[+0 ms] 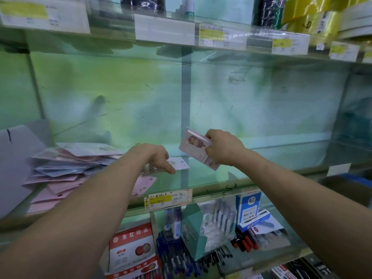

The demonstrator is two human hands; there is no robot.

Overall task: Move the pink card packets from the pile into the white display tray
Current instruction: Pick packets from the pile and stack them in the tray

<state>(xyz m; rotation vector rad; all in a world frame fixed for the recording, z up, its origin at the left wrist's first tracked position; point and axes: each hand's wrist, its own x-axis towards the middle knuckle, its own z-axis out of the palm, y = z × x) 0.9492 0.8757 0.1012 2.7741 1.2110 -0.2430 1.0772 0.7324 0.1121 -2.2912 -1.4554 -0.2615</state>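
Right hand [223, 148] grips a stack of pink card packets [192, 147] above the shelf [261, 168]; left hand [159, 158], fingers [171, 170] curled down, grip unclear, hangs nearer the pile [66, 166] lying to its left

Shop shelving, tiered glass. Middle glass shelf [261, 158] backed by pale green wall [120, 97], scuffed and stained; grey vertical strip [186, 87] down its centre. Upper shelf [221, 19]: dark rolls [268, 11], yellow tape rolls [308, 15], price labels [164, 28] along front edge. Below: blue pens [175, 254], red-and-white boxes [130, 250], blue box [248, 206], teal carton [193, 228]. Grey board [14, 158] at left. Light soft, greenish.
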